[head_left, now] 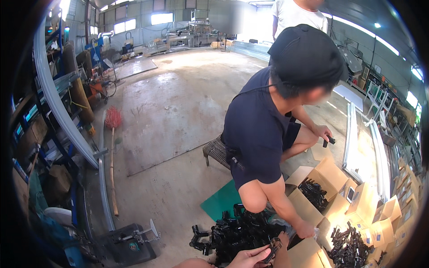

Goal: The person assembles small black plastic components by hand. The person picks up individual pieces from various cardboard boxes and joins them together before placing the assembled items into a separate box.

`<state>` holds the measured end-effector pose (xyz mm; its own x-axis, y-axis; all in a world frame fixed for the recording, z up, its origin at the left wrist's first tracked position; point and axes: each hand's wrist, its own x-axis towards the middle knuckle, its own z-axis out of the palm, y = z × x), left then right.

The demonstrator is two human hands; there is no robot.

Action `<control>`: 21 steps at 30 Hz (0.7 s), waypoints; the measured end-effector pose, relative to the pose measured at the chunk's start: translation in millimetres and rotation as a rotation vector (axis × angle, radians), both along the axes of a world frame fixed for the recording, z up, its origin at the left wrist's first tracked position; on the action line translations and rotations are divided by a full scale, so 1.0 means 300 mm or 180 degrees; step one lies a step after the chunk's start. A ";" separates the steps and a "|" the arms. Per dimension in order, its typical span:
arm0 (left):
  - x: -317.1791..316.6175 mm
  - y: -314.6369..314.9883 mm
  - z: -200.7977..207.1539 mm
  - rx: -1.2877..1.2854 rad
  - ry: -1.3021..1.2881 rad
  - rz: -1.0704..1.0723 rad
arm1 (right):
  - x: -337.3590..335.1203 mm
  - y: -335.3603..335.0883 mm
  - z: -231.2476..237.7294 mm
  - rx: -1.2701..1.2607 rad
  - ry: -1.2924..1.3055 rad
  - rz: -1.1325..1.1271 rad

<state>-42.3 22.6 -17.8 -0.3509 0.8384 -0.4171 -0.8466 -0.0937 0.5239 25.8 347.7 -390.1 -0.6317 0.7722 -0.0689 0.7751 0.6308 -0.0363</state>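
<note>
At the bottom edge, my left hand [251, 258] is closed, thumb and fingers pinching a small black curved part [271, 251]. Beside it, my right hand [282, 248] is at the same part, its fingers partly hidden and cut by the frame. Just beyond my hands lies a pile of black angled fittings [243, 230], partly on a green sheet [220, 199]. A co-worker in a dark shirt and black cap [308, 53] sits close by. One of that person's hands [307, 229] reaches to a carton's edge at clear plastic; the other holds a black fitting [330, 140].
Open cartons [333, 176] with black parts stand to the right, with another heap of black parts [348, 245] among them. At lower left is a black tool base [129, 245] with a metal clamp. A red-headed broom [113, 167] lies beyond; another person [299, 18] stands behind.
</note>
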 end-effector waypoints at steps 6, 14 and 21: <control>0.024 -0.001 -0.051 -0.0027 0.0056 0.0220 | 0.027 -0.150 0.370 -0.0211 0.1242 0.0671; 0.031 0.000 0.043 -0.0094 0.0214 0.0239 | 0.141 -0.471 1.038 -0.2196 0.3462 -0.0027; 0.155 0.003 0.100 0.0316 0.0349 -0.0051 | 0.298 -0.793 1.467 -0.1468 0.3326 -0.0206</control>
<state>4.3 23.4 12.3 -0.3759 0.8795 -0.2919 -0.7867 -0.1364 0.6021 115.2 109.9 49.9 -0.5068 0.8428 0.1813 0.2605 0.3501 -0.8998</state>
